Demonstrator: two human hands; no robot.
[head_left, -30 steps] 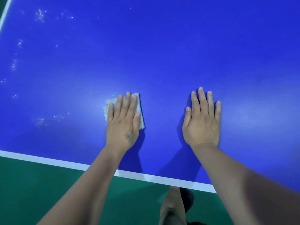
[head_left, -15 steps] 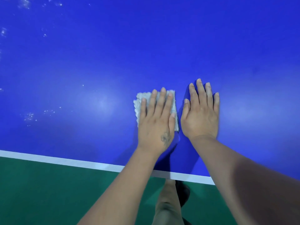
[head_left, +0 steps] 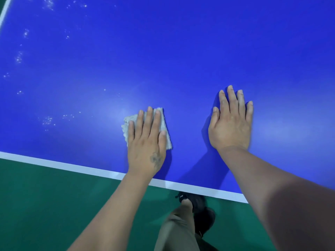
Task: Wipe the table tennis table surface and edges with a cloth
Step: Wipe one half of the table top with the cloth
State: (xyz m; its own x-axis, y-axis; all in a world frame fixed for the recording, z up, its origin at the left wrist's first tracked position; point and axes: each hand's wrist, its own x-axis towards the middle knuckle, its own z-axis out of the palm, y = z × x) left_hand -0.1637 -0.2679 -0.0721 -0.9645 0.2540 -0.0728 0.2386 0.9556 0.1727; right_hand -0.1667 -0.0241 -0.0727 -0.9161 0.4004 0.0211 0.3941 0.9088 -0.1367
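A small, pale grey, nubbly folded cloth (head_left: pixel 164 124) lies flat on the glossy blue table tennis table (head_left: pixel 181 51), near its white-striped near edge, amid scattered white specks at left.

- The left hand (head_left: pixel 146 142) lies flat on the cloth (head_left: pixel 164 124), which lies on the table tennis table (head_left: pixel 181 51).
- The right hand (head_left: pixel 231 124) lies flat on the table, to the right of the left hand and apart from the cloth.
- The table edge line (head_left: pixel 72 167) runs behind both wrists.
- Specks (head_left: pixel 48 121) lie on the table left of the left hand.
- A shoe (head_left: pixel 201 211) stands on the floor (head_left: pixel 45 205) below the edge, between the forearms.
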